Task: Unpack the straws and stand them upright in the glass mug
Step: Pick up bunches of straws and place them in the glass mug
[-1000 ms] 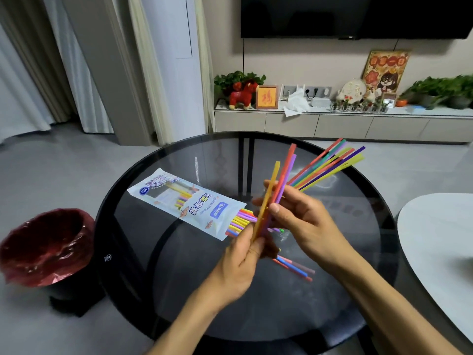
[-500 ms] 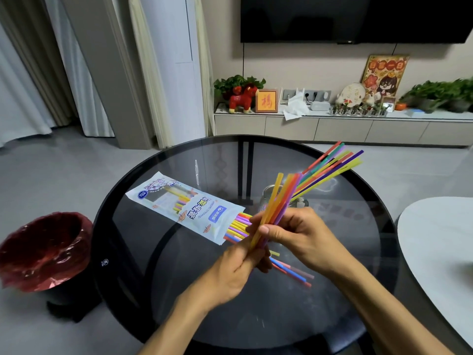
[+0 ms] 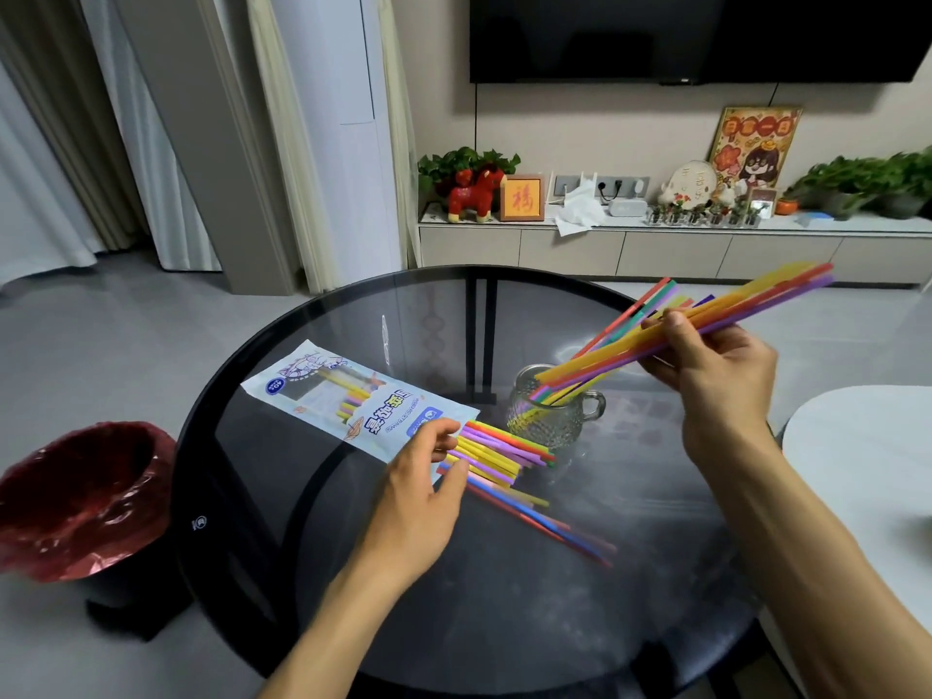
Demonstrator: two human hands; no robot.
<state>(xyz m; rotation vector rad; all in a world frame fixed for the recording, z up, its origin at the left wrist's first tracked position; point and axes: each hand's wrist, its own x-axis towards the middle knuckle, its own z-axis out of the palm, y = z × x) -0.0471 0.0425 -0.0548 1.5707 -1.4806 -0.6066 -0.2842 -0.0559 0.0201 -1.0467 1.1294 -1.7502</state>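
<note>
My right hand (image 3: 716, 368) grips a bundle of straws (image 3: 706, 320), thumb on top and fingers curled beneath. Their long axis lies tilted, low ends at the left hanging at the mouth of the glass mug (image 3: 552, 413), high ends far off to the right. The mug sits near the table's (image 3: 242, 496) middle and already has straws leaning in it. As I judge it, the next move depends on tipping this bundle steeper so its low ends drop inside. My left hand (image 3: 418, 489) rests with loosely bent fingers on the straws sticking out of the packet (image 3: 348, 403), pinching nothing I can make out; that pile (image 3: 497, 454) lies just left of the mug, pointing towards it.
</note>
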